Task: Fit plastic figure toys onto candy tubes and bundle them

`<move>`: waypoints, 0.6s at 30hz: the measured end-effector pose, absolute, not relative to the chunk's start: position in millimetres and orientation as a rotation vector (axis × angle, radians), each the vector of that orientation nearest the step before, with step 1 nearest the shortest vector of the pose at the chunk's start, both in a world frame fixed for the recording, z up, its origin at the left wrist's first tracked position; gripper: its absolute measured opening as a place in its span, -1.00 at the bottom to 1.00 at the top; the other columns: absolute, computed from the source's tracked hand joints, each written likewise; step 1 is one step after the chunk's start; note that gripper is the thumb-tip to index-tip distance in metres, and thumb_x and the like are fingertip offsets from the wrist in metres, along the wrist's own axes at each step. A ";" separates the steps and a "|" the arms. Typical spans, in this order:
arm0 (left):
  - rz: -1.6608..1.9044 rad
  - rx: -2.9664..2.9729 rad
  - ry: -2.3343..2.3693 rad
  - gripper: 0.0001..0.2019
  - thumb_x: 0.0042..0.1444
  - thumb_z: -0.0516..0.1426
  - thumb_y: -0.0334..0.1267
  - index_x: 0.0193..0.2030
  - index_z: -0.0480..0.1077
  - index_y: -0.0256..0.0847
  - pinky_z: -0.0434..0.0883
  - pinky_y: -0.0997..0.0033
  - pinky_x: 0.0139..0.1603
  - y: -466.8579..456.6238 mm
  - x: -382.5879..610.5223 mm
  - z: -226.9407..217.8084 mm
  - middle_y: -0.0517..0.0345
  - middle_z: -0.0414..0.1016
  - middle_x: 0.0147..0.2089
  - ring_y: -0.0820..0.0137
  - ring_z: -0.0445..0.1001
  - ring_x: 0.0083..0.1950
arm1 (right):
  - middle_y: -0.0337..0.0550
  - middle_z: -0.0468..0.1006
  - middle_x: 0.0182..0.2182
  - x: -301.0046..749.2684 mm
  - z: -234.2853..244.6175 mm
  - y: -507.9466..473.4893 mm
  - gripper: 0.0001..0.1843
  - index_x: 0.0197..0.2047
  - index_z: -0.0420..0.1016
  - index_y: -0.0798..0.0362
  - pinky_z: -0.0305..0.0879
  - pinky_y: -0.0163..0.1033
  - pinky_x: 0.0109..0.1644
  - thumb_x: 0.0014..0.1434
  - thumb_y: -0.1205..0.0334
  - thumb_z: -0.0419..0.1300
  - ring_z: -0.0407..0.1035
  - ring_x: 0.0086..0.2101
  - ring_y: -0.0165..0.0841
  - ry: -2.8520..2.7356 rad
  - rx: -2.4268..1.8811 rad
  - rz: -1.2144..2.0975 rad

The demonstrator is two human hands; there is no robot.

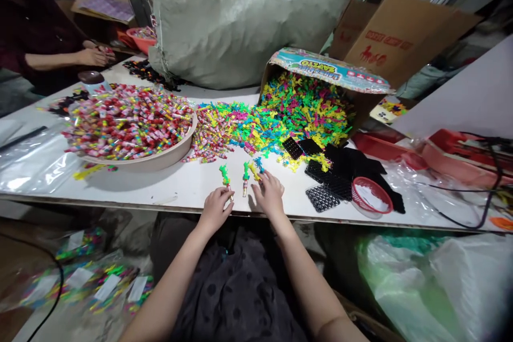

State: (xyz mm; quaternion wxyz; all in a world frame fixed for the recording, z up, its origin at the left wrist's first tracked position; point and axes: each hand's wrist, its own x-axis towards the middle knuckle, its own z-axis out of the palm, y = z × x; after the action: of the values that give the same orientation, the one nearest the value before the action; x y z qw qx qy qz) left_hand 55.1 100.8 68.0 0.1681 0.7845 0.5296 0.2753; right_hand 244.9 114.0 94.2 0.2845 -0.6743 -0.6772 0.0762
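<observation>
My left hand (215, 207) rests at the front edge of the white table (168, 187), its fingers pinched on a small candy stick with a green plastic figure (225, 176) on top. My right hand (269, 192) lies beside it, fingers curled over small figure-topped sticks, yellow and blue (256, 168). Another green-topped stick (245, 177) stands between the two hands. Just beyond the hands spreads a heap of bright plastic figures (256, 128).
A round beige basin (160, 157) heaped with wrapped candy sticks sits at left. A tipped cardboard box (332, 72) spills figures at right. Black trays (328, 187), a red basket (372, 197), a big grey sack (248, 16). Another person's hands (94, 56) work far left.
</observation>
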 end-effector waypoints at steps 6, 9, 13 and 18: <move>0.802 2.277 1.435 -0.64 0.08 0.04 -0.32 0.05 0.28 -0.17 0.28 0.12 0.02 93.1 54.7 64.6 -0.03 0.30 0.02 0.20 0.27 0.06 | 0.10 0.02 0.25 253.7 72.5 128.8 -0.44 0.23 0.08 0.14 -0.07 -0.03 0.19 0.21 0.11 -0.05 -0.06 0.21 -0.12 -2.001 -1.939 0.260; 0.800 2.277 1.390 -0.63 0.08 0.03 -0.33 0.07 0.27 -0.19 0.28 0.11 0.05 94.9 65.9 66.3 -0.04 0.29 0.04 0.21 0.27 0.07 | 0.08 0.02 0.25 242.8 68.4 123.2 -0.45 0.24 0.07 0.16 -0.10 -0.05 0.22 0.26 0.08 -0.16 -0.06 0.21 -0.14 -2.024 -1.926 0.296; 0.791 2.266 1.309 -0.64 0.07 0.04 -0.32 0.05 0.28 -0.20 0.29 0.11 0.06 99.5 80.1 68.5 -0.04 0.29 0.04 0.21 0.28 0.07 | 0.04 0.07 0.24 227.6 70.0 115.2 -0.43 0.25 0.05 0.15 -0.13 -0.03 0.24 0.27 0.02 -0.23 -0.08 0.22 -0.17 -2.033 -1.887 0.376; 0.840 2.212 1.217 -0.67 0.08 0.02 -0.32 0.01 0.30 -0.20 0.30 0.11 0.08 102.7 80.5 67.7 -0.02 0.30 0.01 0.24 0.29 0.06 | 0.03 0.17 0.20 227.1 69.7 116.2 -0.44 0.25 0.06 0.13 -0.08 -0.03 0.21 0.27 0.03 -0.22 -0.03 0.20 -0.17 -2.012 -1.808 0.439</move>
State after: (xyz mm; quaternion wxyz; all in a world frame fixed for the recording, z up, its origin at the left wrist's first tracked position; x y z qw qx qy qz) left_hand 80.5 102.7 67.7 0.2381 0.8075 0.4443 0.3065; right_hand 227.1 116.2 69.7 0.1992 -0.6466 -0.7194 0.1571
